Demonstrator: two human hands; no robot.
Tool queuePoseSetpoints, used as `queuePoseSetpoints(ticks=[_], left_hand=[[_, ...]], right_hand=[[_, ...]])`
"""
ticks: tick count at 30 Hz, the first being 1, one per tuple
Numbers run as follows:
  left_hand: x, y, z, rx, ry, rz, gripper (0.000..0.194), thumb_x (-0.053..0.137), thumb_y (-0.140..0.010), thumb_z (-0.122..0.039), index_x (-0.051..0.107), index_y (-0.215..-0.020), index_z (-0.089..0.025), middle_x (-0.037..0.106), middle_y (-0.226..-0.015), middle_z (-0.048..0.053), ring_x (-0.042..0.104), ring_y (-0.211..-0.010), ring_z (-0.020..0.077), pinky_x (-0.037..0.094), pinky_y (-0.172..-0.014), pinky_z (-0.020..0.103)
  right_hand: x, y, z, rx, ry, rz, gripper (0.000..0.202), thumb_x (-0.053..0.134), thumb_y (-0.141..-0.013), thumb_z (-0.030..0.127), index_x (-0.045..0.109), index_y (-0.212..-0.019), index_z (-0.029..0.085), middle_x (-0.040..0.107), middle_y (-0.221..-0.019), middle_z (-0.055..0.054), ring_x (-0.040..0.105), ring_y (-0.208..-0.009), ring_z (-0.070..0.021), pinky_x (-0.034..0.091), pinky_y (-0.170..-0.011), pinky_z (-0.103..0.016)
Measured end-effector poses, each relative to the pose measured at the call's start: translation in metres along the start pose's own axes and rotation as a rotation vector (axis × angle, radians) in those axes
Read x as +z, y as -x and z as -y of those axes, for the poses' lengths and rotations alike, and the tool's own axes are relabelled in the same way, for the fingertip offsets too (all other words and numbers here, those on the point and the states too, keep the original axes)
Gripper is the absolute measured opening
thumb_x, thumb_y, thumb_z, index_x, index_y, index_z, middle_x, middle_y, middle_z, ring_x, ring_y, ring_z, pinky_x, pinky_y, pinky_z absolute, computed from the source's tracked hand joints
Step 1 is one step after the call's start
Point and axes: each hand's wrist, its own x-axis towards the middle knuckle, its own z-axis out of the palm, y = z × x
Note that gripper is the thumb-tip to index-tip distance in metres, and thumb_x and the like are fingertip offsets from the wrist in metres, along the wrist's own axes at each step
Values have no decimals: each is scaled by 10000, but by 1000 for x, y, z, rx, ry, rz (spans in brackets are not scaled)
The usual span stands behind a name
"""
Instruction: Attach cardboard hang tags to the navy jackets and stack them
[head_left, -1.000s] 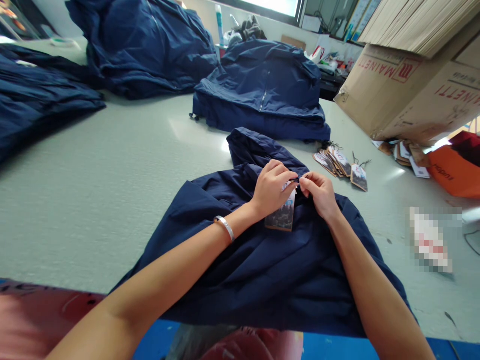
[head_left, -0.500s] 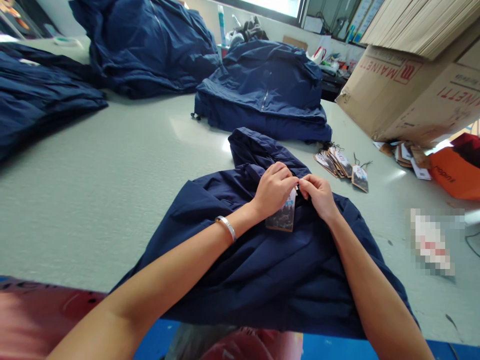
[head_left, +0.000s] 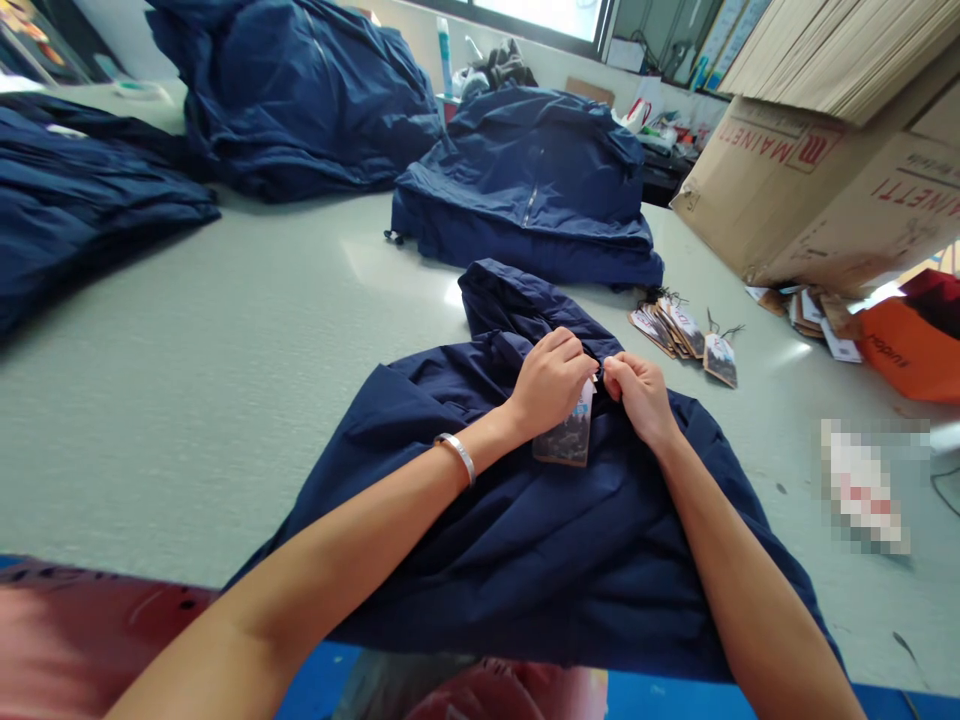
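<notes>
Tag [head_left: 562,440] pokes out below the fingers [head_left: 576,364] of my nearer left hand [head_left: 550,380], long axis leading away — right hand [head_left: 642,396] beside; both pinching, can't tell what.

- I have the jacket [head_left: 540,560] on the table's [head_left: 247,290] near side.
- Tag [head_left: 562,445] on the jacket, partly under the left hand [head_left: 551,378]; right hand [head_left: 641,395] just beside, to the right.
- Behind the jacket, I see a garment stack [head_left: 540,180]; more garments [head_left: 300,100] back left and far left.
- Loose tags [head_left: 675,325] right of the hands, farther back.
- Box [head_left: 787,190] back right; papers [head_left: 817,315] before it, bag [head_left: 907,345] right of those.
</notes>
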Motion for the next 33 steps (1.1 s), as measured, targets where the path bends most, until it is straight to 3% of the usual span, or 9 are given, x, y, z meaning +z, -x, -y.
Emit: queuePoseSetpoints(ticks=[20,24,29,33], left_hand=[[2,1,3,-34,113,-32,347,412,-980,-256,638,-733,-166,554,-696,54,470,-767,186,451,-743,325],[8,6,3,-109,200,-52,296,460,-966,-244,658,-762,-158,577,-719,47,487,-791,177,459,-744,311],[12,9,1,-183,255,-83,239,520,-933,-198,674,-754,-162,584,-707,40,504,-809,172,474,-755,299],[14,10,2,-227,228,-101,186,570,-911,-221,706,-791,-181,623,-713,42,521,-820,184,486,-788,330]], right_hand=[[7,2,-1,-87,225,-197,377,528,-843,367,372,-533,219,322,-509,59,291,-511,-100,254,-517,-271],[6,-1,-6,0,74,-126,387,567,-806,420,412,-519,213,356,-481,60,298,-474,-90,261,-487,-265],[1,-9,-19,161,-211,-78,497,516,-794,643,530,-570,199,463,-432,29,367,-393,-94,266,-426,-260],[-1,-13,-27,188,-340,-71,601,464,-790,740,546,-550,195,472,-410,11,375,-369,-90,260,-409,-251]])
